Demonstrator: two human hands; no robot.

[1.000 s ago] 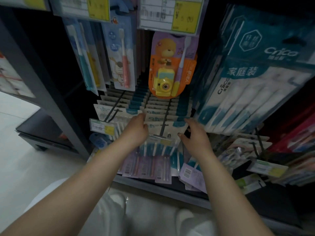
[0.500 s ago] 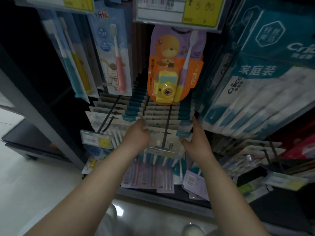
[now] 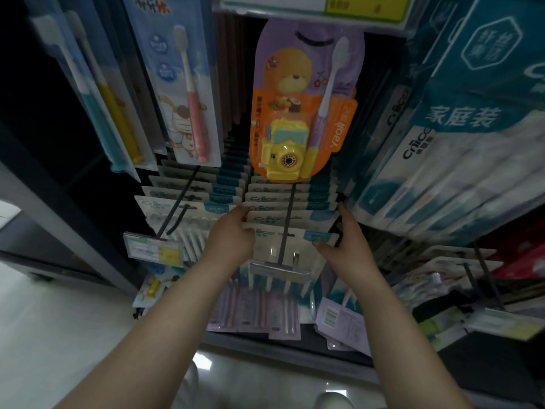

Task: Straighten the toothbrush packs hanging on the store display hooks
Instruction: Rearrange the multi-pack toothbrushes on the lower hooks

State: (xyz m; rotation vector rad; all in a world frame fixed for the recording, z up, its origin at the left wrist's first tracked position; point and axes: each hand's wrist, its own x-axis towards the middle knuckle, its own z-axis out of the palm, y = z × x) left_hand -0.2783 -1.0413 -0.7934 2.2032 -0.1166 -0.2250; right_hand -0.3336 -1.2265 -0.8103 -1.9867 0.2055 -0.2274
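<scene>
Both hands, left (image 3: 233, 240) and right (image 3: 345, 246), clasped opposite edges of the toothbrush packs (image 3: 290, 219), stacked front-to-back along their hook (image 3: 284, 228), long axes hanging downward.

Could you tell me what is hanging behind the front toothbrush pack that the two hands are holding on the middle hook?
Behind the front pack, held by the left hand and right hand, a row of similar white-and-teal packs recedes along the hook. Only their top edges show; their lower parts are covered.

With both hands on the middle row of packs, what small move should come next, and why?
Probably press the row square and push it back along the hook. The left hand and right hand flank the front pack, whose card sits slightly askew to those behind.
</scene>
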